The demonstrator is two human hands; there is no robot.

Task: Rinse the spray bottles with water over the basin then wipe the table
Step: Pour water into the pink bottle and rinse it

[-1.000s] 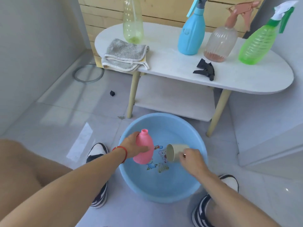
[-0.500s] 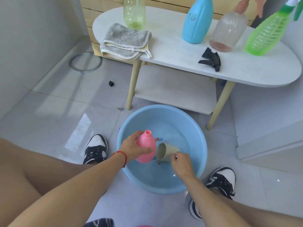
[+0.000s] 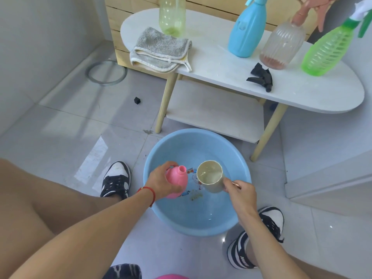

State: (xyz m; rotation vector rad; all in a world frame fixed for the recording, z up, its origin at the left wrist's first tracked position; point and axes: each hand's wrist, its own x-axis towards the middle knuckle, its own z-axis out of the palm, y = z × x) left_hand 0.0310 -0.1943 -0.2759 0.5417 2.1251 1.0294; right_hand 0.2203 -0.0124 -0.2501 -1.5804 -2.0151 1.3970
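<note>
Where table (image 3: pixel 302 101) overhangs — basin (image 3: pixel 237 222) beneath

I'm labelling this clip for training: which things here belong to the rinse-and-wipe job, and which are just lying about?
Job:
pink plastic bottle, gripped by left hand
beige cup, held by right hand
round blue basin
blue spray bottle
green spray bottle
grey folded cloth
white oval table

Lying about:
small black cube on floor
wire ring

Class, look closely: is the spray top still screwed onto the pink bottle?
No: the pink bottle in the left hand shows a bare open neck.
</note>
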